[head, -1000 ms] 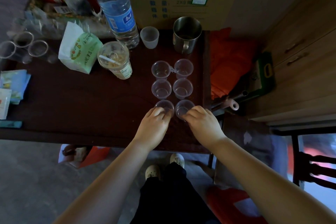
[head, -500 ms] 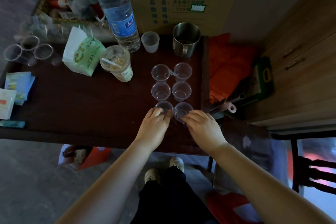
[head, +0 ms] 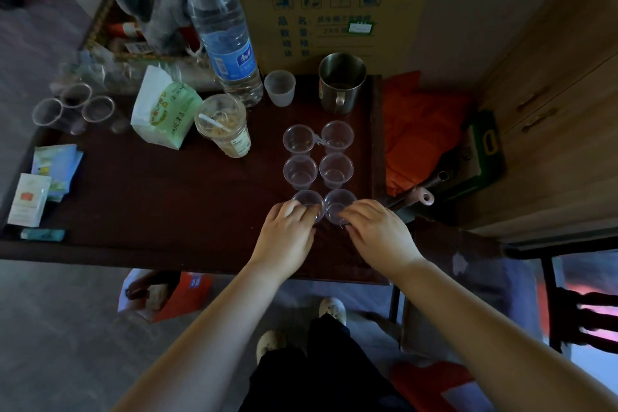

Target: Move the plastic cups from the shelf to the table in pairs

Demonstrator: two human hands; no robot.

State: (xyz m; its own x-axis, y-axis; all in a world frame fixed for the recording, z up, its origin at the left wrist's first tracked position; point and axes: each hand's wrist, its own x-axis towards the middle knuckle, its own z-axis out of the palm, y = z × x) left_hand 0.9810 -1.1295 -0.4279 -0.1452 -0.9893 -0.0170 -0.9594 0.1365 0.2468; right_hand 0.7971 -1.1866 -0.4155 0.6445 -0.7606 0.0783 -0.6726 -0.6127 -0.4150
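The dark table (head: 140, 197) carries everything. Well beyond the fingers stand a water bottle (head: 222, 30) partly full and a steel mug (head: 341, 82), contents unclear. Just ahead of the fingertips sit four empty clear plastic cups, two by two (head: 317, 157). The left hand (head: 287, 234) and right hand (head: 376, 232) each close fingers around one more cup (head: 309, 206) (head: 337, 207), standing side by side. These look light, thin and easily crushed; a gentle hold at the rim suits.
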